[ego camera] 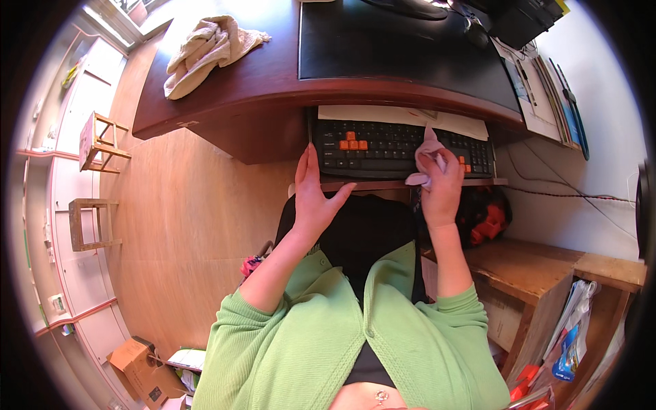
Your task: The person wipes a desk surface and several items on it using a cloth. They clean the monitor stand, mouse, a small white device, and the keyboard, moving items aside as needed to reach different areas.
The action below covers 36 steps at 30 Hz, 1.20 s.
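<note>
A black computer keyboard (384, 148) with some orange keys lies on the pulled-out tray (369, 185) under the dark red desk. My right hand (445, 187) grips a pinkish cloth (426, 151) over the right part of the keys; a folded end of it hangs at the tray's front edge. At the keyboard's left end is my left hand (315, 189), its thumb spread from the fingers, with nothing held; its fingertips are by the tray's left side. White paper (359, 113) lies behind the keyboard.
A crumpled cream towel (210, 54) lies on the desk, left of a black desk mat (400, 51). A computer mouse (476, 33) is at the back right. A wooden cabinet (528, 266) stands at my right, wooden stools (95, 143) and a cardboard box (143, 371) at the left.
</note>
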Tool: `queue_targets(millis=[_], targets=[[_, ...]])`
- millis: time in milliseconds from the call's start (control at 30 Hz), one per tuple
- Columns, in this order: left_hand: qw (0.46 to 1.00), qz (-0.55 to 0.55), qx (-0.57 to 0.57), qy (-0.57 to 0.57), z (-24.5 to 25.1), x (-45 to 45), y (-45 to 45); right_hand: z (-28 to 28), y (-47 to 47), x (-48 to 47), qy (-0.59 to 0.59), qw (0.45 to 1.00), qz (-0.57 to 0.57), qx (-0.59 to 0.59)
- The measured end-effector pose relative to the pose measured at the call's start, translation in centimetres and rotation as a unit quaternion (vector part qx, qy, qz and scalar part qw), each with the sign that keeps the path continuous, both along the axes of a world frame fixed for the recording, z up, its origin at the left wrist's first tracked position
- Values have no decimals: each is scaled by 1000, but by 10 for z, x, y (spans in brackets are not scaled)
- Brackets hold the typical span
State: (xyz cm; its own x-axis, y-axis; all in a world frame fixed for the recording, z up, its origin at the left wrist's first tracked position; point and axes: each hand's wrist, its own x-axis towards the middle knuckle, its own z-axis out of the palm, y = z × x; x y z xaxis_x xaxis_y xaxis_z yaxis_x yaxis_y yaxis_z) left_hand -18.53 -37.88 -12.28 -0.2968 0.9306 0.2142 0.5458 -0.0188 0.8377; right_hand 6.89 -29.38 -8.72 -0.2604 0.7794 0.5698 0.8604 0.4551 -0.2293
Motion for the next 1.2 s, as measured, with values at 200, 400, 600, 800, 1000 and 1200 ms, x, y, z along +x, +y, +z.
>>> queue_targets(millis=[200, 400, 600, 800, 1000, 1200], targets=[[1000, -6, 10, 15, -7, -2, 1, -5, -14, -68, 30, 981, 175, -79], [1000, -6, 14, 3, -10, -1, 2, 18, 20, -103, 54, 978, 190, -69], [1000, 1, 12, 13, -9, 0, 1, 9, 33, -129, -28, 981, 181, -61], [1000, -2, 19, 4, -11, 1, 2, 8, 16, -114, -3, 970, 213, -119], [1000, 3, 12, 9, -12, 1, 2, 29, 17, -100, 20, 954, 275, -118], [1000, 4, 16, 20, -9, 1, 1, 16, 27, -130, -37, 981, 175, -77]])
